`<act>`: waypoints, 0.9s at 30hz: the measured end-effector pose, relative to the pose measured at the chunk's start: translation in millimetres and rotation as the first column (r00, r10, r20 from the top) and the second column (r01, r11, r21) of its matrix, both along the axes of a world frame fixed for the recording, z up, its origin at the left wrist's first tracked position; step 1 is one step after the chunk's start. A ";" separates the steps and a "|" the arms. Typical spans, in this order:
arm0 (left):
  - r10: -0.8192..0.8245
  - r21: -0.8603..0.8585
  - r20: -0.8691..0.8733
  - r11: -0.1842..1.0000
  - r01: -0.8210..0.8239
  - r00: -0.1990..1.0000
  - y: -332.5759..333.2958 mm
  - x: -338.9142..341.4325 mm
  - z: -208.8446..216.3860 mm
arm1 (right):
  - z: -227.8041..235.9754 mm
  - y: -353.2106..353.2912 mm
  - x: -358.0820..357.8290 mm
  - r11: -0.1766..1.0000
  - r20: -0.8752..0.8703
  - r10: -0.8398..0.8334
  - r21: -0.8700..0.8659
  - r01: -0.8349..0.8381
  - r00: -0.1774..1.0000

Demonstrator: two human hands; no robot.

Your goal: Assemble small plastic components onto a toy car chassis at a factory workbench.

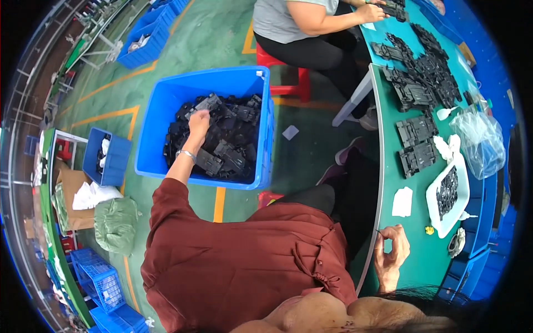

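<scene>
My left hand (199,123) reaches into a large blue bin (145,127) on the floor, its fingers closed at the edge of a black moulded plastic part (209,102). Many similar black parts (225,158) lie heaped beneath it. My right hand (392,252) is over the near edge of the green-topped table (413,222), thumb and forefinger pinched in a ring. A tiny dark sliver (378,232) shows at their tips, too small to name. Farther along the table, a white tray (435,213) of small black pieces stands beside two black parts (416,144).
Another person (300,22) sits on a red stool (297,83), hands on a black part at the table's far end. More black parts (425,72) are piled there. A clear plastic bag (480,141), white paper (402,201) and a yellow piece (429,230) lie nearby. Smaller blue crates (108,158) stand at left.
</scene>
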State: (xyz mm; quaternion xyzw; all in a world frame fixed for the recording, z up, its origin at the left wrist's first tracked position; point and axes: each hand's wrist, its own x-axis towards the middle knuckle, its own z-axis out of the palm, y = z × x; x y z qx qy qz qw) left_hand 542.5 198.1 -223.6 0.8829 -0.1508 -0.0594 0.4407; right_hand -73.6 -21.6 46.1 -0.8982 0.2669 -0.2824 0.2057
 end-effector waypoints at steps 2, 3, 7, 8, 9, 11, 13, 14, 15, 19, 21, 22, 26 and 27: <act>0.057 0.102 -0.003 0.993 -0.056 0.998 16.2 -3.7 -16.6 | 0.5 1.9 10.1 0.998 -0.040 0.058 -0.019 -0.059 0.997; 0.051 0.166 0.022 0.985 -0.054 0.998 15.2 -18.4 -6.4 | 0.8 5.0 10.0 0.998 -0.057 0.054 0.019 -0.053 0.997; -0.363 0.181 -0.056 0.913 0.367 0.930 34.3 -62.7 -11.1 | -6.1 8.9 15.8 0.993 -0.076 0.087 0.086 -0.080 0.993; -0.414 0.273 -0.030 0.872 0.406 0.910 31.6 -70.1 -13.1 | -8.2 8.2 17.9 0.991 -0.070 0.099 0.093 -0.092 0.993; -0.467 0.363 -0.008 0.822 0.438 0.884 28.0 -76.7 -14.6 | -9.6 7.7 19.3 0.990 -0.062 0.109 0.099 -0.103 0.992; -0.430 0.343 -0.100 0.832 0.437 0.897 28.3 -81.1 -29.9 | -11.0 8.5 22.1 0.986 -0.079 0.117 0.126 -0.107 0.990; -0.412 0.425 0.028 0.829 0.362 0.911 32.6 -79.1 -51.4 | -9.9 7.5 29.2 0.981 -0.076 0.167 0.110 -0.158 0.983; -0.416 0.538 0.034 0.774 0.334 0.909 24.4 -83.2 -39.1 | -10.8 8.6 26.3 0.983 -0.080 0.158 0.112 -0.148 0.984; -0.424 0.539 0.030 0.770 0.342 0.905 21.8 -81.9 -37.5 | -12.6 9.6 23.4 0.983 -0.099 0.146 0.126 -0.133 0.984; -0.289 0.373 -0.170 0.866 0.333 0.942 27.5 -67.9 -17.7 | -16.0 9.7 18.1 0.981 -0.097 0.124 0.160 -0.108 0.988; -0.352 0.034 -0.420 0.915 0.402 0.837 30.1 -67.0 3.7 | -20.2 8.3 17.6 0.979 -0.081 0.126 0.171 -0.111 0.989; -0.419 -0.147 -0.511 0.903 0.403 0.751 29.1 -72.7 24.0 | -22.2 8.2 16.8 0.977 -0.070 0.129 0.180 -0.114 0.989; -0.331 -0.134 -0.560 0.941 0.312 0.760 25.4 -75.5 94.2 | -21.3 3.6 10.4 0.976 -0.068 0.116 0.191 -0.101 0.991; -0.312 -0.171 -0.575 0.950 0.262 0.756 27.0 -75.6 109.0 | -23.2 4.2 6.4 0.971 -0.056 0.098 0.226 -0.083 0.994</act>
